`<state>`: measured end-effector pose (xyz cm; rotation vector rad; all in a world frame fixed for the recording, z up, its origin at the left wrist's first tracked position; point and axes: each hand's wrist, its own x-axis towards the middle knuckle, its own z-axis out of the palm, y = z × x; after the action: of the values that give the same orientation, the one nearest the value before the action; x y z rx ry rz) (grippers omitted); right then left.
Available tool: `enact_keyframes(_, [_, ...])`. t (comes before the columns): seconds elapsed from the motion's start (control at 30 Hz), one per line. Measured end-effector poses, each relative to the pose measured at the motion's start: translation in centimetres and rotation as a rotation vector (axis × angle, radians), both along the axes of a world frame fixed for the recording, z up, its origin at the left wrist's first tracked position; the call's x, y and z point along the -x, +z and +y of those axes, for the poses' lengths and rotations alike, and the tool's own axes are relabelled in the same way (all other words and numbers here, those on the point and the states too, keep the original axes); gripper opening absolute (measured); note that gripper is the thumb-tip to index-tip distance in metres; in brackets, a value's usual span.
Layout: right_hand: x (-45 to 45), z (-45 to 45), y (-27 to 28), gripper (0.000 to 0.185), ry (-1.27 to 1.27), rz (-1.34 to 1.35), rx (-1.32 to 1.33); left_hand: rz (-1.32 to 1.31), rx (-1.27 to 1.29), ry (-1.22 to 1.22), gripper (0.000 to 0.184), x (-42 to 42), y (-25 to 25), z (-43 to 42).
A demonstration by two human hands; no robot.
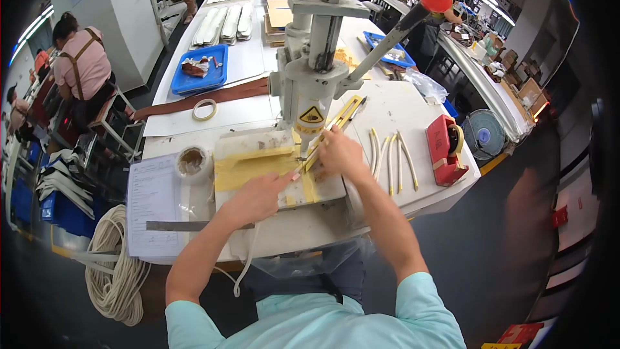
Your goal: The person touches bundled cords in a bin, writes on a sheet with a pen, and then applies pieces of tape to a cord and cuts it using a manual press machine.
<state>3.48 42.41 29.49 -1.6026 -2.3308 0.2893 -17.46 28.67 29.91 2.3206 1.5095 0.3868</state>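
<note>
My left hand (252, 198) reaches over the base of a bench press (316, 84), index finger stretched towards the press tip and the other fingers curled. A white cord (250, 255) comes out from under this hand and hangs over the bench edge; the hand appears to grip it. Close by, my right hand (340, 152) is closed with fingertips pinched beside the press tip. What it pinches is hidden. A long yellow tool (345, 113) and a black pen (359, 108) lie just beyond it. Yellow tape (248, 169) covers the press base.
Several short cords with yellow ends (390, 163) and a red tape dispenser (445, 152) are on the right. At left lie a tape roll (194, 161), a printed sheet (155, 203) and a blue tray (200, 70). The press lever (394, 42) slants up right. A cord coil (115, 265) hangs left.
</note>
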Motion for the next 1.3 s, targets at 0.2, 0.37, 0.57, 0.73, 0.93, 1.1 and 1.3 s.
enact_keyframes(0.2, [-4.8, 5.3, 16.5, 0.058, 0.443, 1.725, 0.075, 0.030, 0.077, 0.036, 0.066, -0.3, 0.5, 0.0])
enact_keyframes(0.37, [-2.3, -0.1, 26.4, 0.053, 0.767, 1.578, 0.074, -0.008, 0.039, 0.036, 0.063, -0.3, 0.0, -0.1])
enact_keyframes(0.57, [-6.3, -2.8, 21.9, 0.041, 1.014, 1.310, 0.023, -0.032, 0.039, 0.038, 0.061, -0.5, 0.5, -0.1])
enact_keyframes(0.73, [-7.8, -7.9, 11.4, 0.051, 1.024, 1.221, -0.318, 0.015, 0.052, 0.028, 0.068, -0.4, 0.7, 0.3])
enact_keyframes(0.93, [-6.8, -5.0, 18.6, 0.049, 0.805, 1.499, -0.088, -0.001, -0.007, 0.026, 0.057, -0.3, -0.8, -0.1])
enact_keyframes(1.1, [-2.4, 2.0, 25.2, 0.055, 1.074, 1.541, 0.016, -0.226, -0.075, 0.327, 0.053, -1.6, -0.4, -3.7])
enact_keyframes(1.3, [-5.6, 0.3, 10.7, 0.035, 0.246, 0.538, -0.776, -0.915, 0.103, 0.493, 0.036, -2.1, -3.7, -12.2])
